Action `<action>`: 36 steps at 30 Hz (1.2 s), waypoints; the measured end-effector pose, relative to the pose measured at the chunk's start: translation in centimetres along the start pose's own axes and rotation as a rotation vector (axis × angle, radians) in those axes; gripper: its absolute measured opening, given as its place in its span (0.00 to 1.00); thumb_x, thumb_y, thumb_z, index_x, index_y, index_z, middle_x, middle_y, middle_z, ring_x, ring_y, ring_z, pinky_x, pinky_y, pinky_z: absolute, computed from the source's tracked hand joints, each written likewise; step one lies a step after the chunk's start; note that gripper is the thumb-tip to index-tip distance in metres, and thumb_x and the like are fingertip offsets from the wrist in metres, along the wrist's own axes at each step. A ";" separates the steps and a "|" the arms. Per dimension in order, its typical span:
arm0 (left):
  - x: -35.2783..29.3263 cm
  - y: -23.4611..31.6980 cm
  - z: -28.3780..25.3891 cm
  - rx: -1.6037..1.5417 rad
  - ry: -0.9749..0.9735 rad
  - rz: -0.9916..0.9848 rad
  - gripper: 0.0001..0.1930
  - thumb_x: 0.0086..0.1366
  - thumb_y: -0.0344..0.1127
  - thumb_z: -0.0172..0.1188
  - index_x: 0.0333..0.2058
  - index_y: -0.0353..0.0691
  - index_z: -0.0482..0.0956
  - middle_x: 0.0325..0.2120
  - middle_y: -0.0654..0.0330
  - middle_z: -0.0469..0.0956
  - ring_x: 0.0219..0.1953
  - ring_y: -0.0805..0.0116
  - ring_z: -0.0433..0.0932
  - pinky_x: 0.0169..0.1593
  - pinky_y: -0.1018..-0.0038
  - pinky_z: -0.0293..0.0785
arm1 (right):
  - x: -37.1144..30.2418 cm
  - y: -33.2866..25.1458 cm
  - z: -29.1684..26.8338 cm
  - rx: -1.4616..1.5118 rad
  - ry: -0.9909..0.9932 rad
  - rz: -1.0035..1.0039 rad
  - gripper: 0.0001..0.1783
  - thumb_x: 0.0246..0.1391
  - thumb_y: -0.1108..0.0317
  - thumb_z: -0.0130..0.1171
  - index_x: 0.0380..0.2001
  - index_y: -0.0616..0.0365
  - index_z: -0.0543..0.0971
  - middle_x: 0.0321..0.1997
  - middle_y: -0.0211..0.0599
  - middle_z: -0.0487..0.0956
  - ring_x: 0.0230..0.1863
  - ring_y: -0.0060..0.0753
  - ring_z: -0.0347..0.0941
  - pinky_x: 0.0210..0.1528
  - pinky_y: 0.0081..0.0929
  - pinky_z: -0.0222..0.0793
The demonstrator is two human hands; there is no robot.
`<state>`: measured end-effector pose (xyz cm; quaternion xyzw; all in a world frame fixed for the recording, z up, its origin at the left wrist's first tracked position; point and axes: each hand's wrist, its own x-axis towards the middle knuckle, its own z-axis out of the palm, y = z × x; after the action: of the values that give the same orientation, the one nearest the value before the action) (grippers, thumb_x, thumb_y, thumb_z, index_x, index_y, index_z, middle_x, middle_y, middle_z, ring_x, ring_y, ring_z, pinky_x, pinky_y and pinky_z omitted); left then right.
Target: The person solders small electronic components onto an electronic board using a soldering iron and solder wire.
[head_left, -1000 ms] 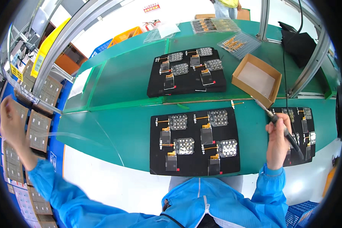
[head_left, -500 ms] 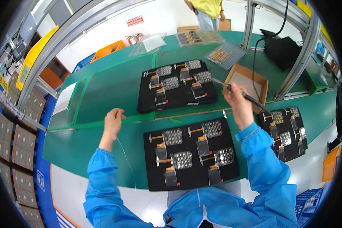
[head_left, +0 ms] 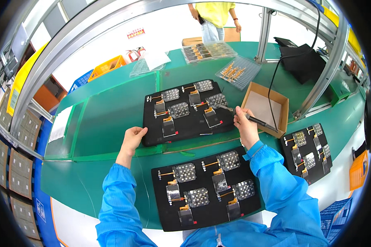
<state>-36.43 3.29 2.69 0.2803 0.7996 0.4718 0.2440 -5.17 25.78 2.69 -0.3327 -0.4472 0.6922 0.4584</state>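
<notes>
My right hand [head_left: 246, 126] grips a soldering iron [head_left: 255, 120] by its dark handle. The metal tip points left and reaches the lower right edge of a dotted circuit board [head_left: 216, 100] on the far black foam pad [head_left: 185, 127]. At that pad's left edge, my left hand [head_left: 134, 140] has thumb and forefinger pinched together; a thin pale wire [head_left: 143, 179] trails down from it. Several such circuit boards with small screens and orange flex cables lie on the pad. A second black foam pad [head_left: 206, 171] with similar assemblies lies nearer me, between my forearms.
Right of the iron stands an open cardboard box [head_left: 285, 117], with a black cable crossing it. A third loaded foam pad [head_left: 292, 164] lies far right. Behind are a grid tray with orange parts [head_left: 240, 72], clear trays [head_left: 208, 51], a metal frame post [head_left: 264, 35] and a person [head_left: 212, 18].
My left hand has moved right to the far pad's edge. The iron's tip has shifted onto the circuit board's lower right edge. The whole view has tilted, so the pads appear lower.
</notes>
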 end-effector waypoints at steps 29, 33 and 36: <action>-2.9 2.1 2.0 -0.476 -0.168 -0.086 0.23 0.63 0.29 0.50 0.57 0.43 0.62 0.23 0.74 0.70 0.12 0.88 0.51 0.14 0.86 0.43 | 3.4 -0.4 -0.5 0.134 0.036 0.006 0.16 0.47 0.55 0.64 0.28 0.53 0.72 0.24 0.26 0.71 0.28 0.18 0.67 0.38 0.22 0.64; -5.3 3.2 0.1 -0.518 -0.200 -0.014 0.24 0.63 0.29 0.49 0.58 0.44 0.61 0.24 0.73 0.70 0.12 0.89 0.51 0.14 0.88 0.43 | 1.4 -2.3 -0.8 0.206 -0.064 -0.006 0.15 0.49 0.55 0.63 0.27 0.52 0.71 0.25 0.25 0.70 0.28 0.18 0.66 0.42 0.27 0.64; -7.6 3.2 -0.3 -0.513 -0.141 -0.046 0.24 0.64 0.29 0.49 0.59 0.45 0.60 0.26 0.73 0.71 0.12 0.89 0.51 0.14 0.88 0.43 | -0.9 -3.6 -1.1 0.215 -0.098 0.025 0.14 0.51 0.54 0.60 0.27 0.51 0.70 0.25 0.24 0.69 0.29 0.18 0.65 0.46 0.32 0.63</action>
<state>-30.38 -0.76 6.64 0.2232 0.6409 0.6328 0.3727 -2.65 25.93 5.64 -0.2529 -0.3878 0.7573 0.4606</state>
